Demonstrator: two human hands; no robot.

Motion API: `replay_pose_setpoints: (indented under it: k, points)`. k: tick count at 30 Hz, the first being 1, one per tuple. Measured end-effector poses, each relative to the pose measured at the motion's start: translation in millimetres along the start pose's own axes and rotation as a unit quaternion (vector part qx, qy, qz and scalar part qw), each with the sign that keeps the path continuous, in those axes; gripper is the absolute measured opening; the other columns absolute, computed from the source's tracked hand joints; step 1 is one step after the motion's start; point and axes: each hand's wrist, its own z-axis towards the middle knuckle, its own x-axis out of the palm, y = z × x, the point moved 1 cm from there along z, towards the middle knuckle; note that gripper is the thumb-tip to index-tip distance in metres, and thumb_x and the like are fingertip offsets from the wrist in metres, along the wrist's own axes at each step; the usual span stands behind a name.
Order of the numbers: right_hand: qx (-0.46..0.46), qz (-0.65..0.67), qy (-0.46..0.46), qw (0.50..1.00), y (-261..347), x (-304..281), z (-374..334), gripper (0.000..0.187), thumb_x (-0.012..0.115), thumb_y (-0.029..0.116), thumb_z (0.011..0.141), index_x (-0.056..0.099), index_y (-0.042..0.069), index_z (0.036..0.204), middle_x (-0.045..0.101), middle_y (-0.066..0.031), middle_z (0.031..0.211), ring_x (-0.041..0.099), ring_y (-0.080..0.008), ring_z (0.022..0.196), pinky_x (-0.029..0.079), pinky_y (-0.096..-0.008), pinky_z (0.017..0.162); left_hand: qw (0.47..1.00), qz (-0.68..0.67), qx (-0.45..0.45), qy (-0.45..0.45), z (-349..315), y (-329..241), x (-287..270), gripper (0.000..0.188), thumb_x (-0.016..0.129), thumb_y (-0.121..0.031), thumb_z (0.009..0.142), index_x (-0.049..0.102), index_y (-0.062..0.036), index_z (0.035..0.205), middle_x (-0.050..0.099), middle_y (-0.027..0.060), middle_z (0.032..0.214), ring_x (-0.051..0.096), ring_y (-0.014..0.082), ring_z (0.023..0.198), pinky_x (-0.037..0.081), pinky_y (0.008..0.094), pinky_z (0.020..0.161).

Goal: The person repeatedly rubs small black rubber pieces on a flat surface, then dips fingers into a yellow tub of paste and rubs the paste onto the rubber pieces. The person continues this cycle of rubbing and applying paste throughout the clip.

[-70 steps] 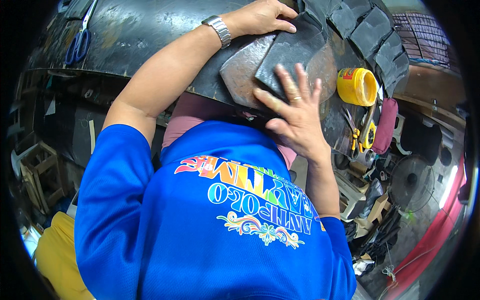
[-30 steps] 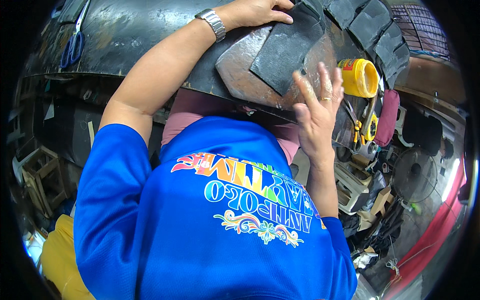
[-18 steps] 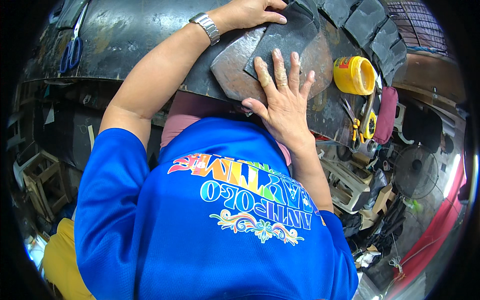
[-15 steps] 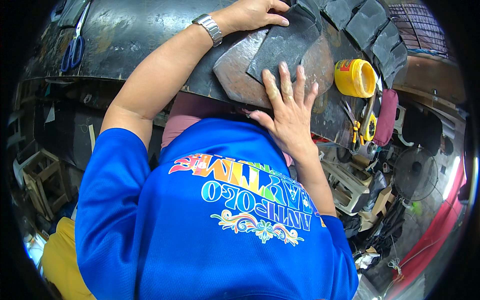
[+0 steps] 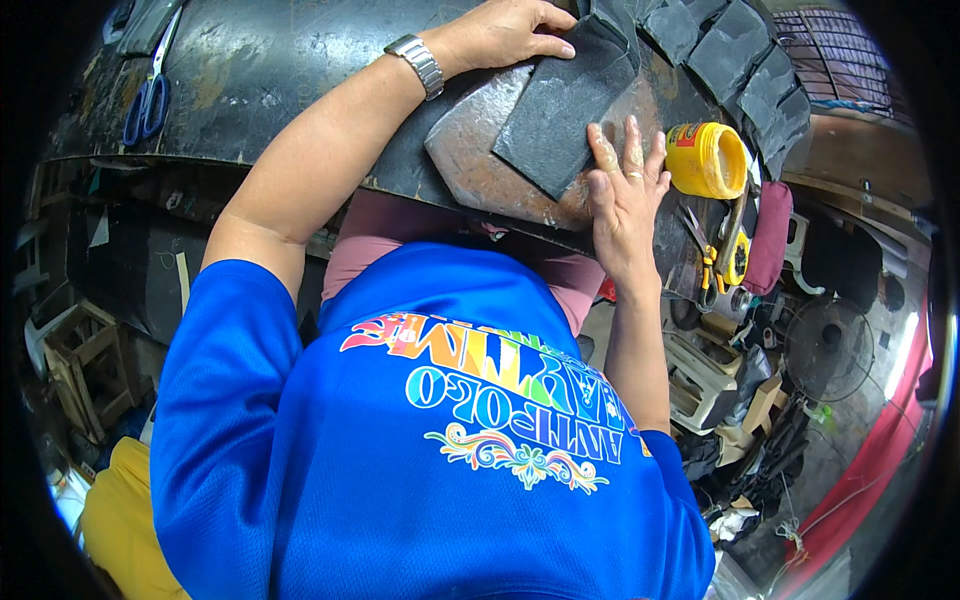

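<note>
A dark, matte sheet piece point(image 5: 565, 115), perhaps leather, lies aslant on a brownish, many-sided slab point(image 5: 470, 145). At its far end it meets more folded dark material. My left hand point(image 5: 505, 35), with a metal watch on the wrist, holds the piece at its far left edge between thumb and forefinger; the other fingers are partly hidden. My right hand point(image 5: 628, 205) is open beside the near right edge of the piece, fingers pointing away and whitish smears on them. Right of these fingertips, an open yellow jar point(image 5: 690, 160) lies tilted, its mouth facing right.
Blue-handled scissors point(image 5: 148, 105) lie at the left of the dark worktable point(image 5: 280, 90). Several dark cut pieces point(image 5: 730, 50) are stacked at the far right. Yellow-handled scissors point(image 5: 708, 265), a yellow tape measure point(image 5: 737, 258) and a maroon pouch point(image 5: 768, 222) sit along the right edge.
My right hand has slid right, off the near part of the dark piece, and its near corner now shows. My left hand has stayed in place.
</note>
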Motion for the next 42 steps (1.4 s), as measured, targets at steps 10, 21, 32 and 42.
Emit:
replay_pose_setpoints:
  k: [10, 21, 32, 42]
  points:
    - [-0.085, -0.232, -0.057, 0.967, 14.3, 0.2, 16.3, 0.07, 0.053, 0.066, 0.092, 0.06, 0.014, 0.138, 0.048, -0.0144, 0.152, 0.025, -0.0378, 0.15, 0.006, -0.0727, 0.114, 1.0, 0.02, -0.009, 0.001, -0.2, 1.3, 0.7, 0.03, 0.077, -0.021, 0.087, 0.069, 0.0023, 0.104, 0.07, 0.0219, 0.094, 0.069, 0.0276, 0.083, 0.052, 0.0371, 0.076]
    - [-0.02, -0.036, -0.088, 0.995, 3.5, -45.2, 31.0, 0.047, 0.057, 0.05, 0.097, 0.071, 0.013, 0.122, 0.053, -0.0199, 0.145, 0.045, -0.0358, 0.138, 0.026, -0.0573, 0.116, 0.996, 0.06, -0.055, 0.022, -0.2, -0.6, 0.6, 0.034, 0.075, -0.022, 0.091, 0.07, -0.0005, 0.117, 0.074, 0.0116, 0.104, 0.067, 0.0162, 0.094, 0.053, 0.0317, 0.086]
    - [0.026, 0.35, -0.252, 0.902, -16.8, 32.9, 6.5, 0.052, 0.052, 0.02, 0.106, 0.037, 0.002, 0.152, 0.045, -0.0137, 0.146, 0.061, -0.0171, 0.109, 0.047, -0.0325, 0.099, 0.993, 0.102, 0.054, -0.007, -0.6, -44.0, 2.1, 0.028, 0.074, -0.013, 0.089, 0.07, 0.0012, 0.113, 0.072, 0.0169, 0.1, 0.07, 0.0293, 0.087, 0.055, 0.0351, 0.076]
    - [-0.005, 0.435, -0.304, 0.848, -9.5, 24.8, 2.9, 0.08, 0.063, 0.008, 0.096, 0.016, 0.005, 0.16, 0.031, -0.0199, 0.158, 0.062, -0.0208, 0.105, 0.049, -0.0346, 0.095, 0.942, -0.223, -0.063, -0.241, 20.0, -59.6, -75.6, 0.035, 0.069, 0.0, 0.094, 0.065, 0.0, 0.129, 0.068, 0.0028, 0.113, 0.063, 0.0088, 0.1, 0.053, 0.0247, 0.09]
